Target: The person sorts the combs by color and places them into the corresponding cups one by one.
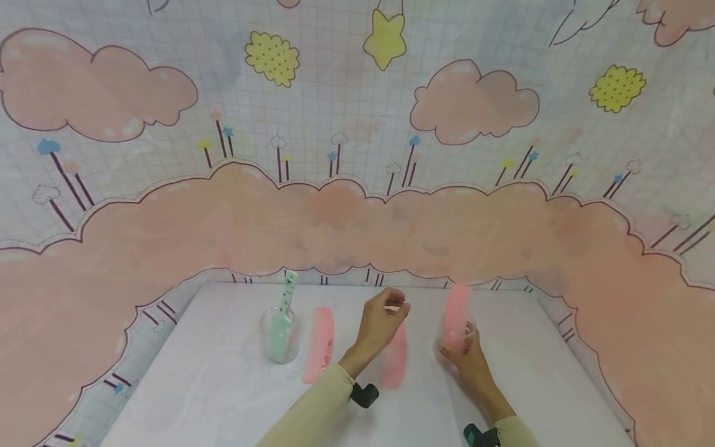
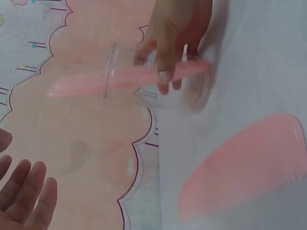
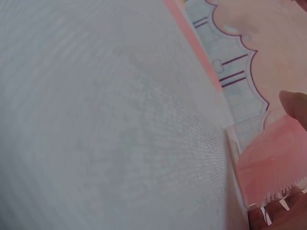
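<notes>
My right hand grips a clear plastic cup low on its side, at the right of the table. A pink comb stands in that cup, its upper end above the rim. The left wrist view shows the comb's teeth near the cup's base. My left hand is raised with loosely bent fingers and holds nothing. Below it a second pink comb lies flat on the table, partly hidden by that hand in the head view.
Left of the left arm lies another pink comb with dark marks. Beyond it a second clear cup holds a mint-green tool with a spotted handle. A white table meets a cloud-patterned backdrop.
</notes>
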{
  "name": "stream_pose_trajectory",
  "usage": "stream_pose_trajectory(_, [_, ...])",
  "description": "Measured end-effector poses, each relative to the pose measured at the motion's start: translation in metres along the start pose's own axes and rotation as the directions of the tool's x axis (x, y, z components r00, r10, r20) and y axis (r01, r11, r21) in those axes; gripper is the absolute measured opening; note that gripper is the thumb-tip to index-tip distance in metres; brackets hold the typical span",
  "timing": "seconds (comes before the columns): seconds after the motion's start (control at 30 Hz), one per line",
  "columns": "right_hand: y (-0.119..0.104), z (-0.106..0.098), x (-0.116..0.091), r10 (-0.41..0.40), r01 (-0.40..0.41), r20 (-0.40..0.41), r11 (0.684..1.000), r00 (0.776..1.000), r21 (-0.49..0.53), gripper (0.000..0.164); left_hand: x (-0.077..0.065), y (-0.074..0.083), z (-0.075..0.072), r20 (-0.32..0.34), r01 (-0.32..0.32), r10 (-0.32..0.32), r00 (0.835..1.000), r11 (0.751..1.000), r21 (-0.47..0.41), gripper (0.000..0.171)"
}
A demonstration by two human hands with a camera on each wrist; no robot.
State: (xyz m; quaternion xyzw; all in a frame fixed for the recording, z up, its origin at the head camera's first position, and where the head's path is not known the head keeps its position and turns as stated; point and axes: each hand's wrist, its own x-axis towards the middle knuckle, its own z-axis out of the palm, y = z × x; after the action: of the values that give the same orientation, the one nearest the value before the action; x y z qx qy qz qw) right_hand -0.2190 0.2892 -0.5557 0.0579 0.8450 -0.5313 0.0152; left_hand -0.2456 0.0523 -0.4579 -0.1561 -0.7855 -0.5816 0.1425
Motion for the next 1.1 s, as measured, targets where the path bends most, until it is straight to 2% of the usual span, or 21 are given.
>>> stream_pose_trajectory(0.33, [0.001, 0.0, -0.002, -0.013, 0.013, 0.014, 1.0, 1.0, -0.007, 0.102, -0.012, -0.025, -0.025, -0.012, 0.044, -0.043, 0.999, 0.994, 0.1, 0.019])
stream_pose_trajectory(0.63, [0.002, -0.002, 0.0, 0.012, -0.011, 0.02, 1.0, 1.0, -0.004, 0.105, -0.027, -0.048, -0.045, -0.067, 0.1, -0.09, 0.994, 0.982, 0.162, 0.025])
stream_pose_trajectory(0.87, [0.003, -0.001, -0.001, 0.026, -0.025, 0.023, 0.999, 0.999, -0.021, 0.103, -0.038, -0.061, -0.058, -0.091, 0.176, -0.159, 0.983, 0.958, 0.225, 0.032])
stream_pose_trajectory(1.1, [0.001, -0.002, 0.0, 0.016, -0.015, 0.02, 0.999, 1.0, -0.032, 0.107, -0.044, -0.069, -0.07, -0.096, 0.231, -0.212, 0.972, 0.931, 0.283, 0.048])
